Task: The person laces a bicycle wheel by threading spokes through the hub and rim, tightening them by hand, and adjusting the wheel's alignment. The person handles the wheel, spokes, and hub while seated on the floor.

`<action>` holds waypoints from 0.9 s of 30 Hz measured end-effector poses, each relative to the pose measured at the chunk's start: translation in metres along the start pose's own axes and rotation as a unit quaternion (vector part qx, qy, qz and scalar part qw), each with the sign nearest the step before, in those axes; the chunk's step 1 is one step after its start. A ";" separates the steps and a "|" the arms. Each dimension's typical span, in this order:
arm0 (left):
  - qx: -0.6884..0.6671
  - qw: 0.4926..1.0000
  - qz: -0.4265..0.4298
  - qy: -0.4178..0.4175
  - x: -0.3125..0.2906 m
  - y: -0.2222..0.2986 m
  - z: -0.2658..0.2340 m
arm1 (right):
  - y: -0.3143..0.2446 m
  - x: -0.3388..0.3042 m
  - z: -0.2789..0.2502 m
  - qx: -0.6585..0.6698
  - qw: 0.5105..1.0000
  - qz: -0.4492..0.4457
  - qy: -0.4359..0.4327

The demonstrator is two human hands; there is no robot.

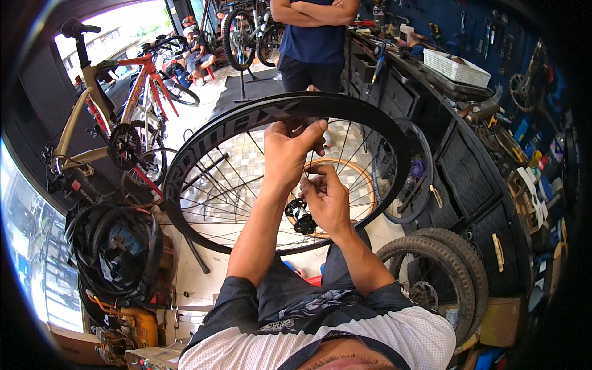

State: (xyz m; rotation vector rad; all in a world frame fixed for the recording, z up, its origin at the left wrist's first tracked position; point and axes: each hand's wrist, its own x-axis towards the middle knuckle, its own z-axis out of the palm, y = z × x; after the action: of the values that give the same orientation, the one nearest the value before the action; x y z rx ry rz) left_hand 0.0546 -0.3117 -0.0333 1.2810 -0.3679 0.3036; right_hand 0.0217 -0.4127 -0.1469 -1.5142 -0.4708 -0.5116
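Observation:
A black deep-rim bicycle wheel (385, 139) lies tilted across my lap, its thin black spokes running to a black and silver hub (300, 217). Close against the inner side of the far rim, my left hand (288, 151) is closed, thumb stretched over curled fingers. What sits between those fingertips is hidden. Just below it and to the right, my right hand (327, 200) pinches a thin spoke above the hub. Through the spokes a tan-coloured hoop (372, 192) shows beneath the wheel.
A person (314, 43) stands beyond the wheel with folded arms. Bicycles (132, 98) stand at left, near bundled black tires (117, 234). Knobby tires (425, 259) lean at right, below a dark workbench (450, 166) with a white basket (456, 68).

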 end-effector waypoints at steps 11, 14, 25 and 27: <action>-0.031 0.999 0.007 -0.020 -0.004 0.001 0.001 | 0.008 -0.002 0.002 -0.007 1.000 -0.015 -0.005; 0.022 1.000 0.011 -0.003 -0.002 0.001 0.000 | 0.004 -0.001 0.002 -0.007 1.000 -0.015 -0.009; 0.041 0.999 -0.008 -0.013 -0.001 0.002 -0.003 | 0.001 -0.001 0.003 -0.003 1.000 -0.011 -0.008; 0.045 0.999 0.003 0.001 0.002 0.000 -0.001 | 0.004 -0.001 0.003 -0.004 1.000 -0.004 -0.012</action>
State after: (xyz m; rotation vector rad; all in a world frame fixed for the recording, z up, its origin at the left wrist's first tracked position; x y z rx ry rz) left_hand 0.0560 -0.3110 -0.0323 1.3681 -0.3598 0.3306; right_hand 0.0233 -0.4094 -0.1501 -1.5283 -0.4948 -0.5032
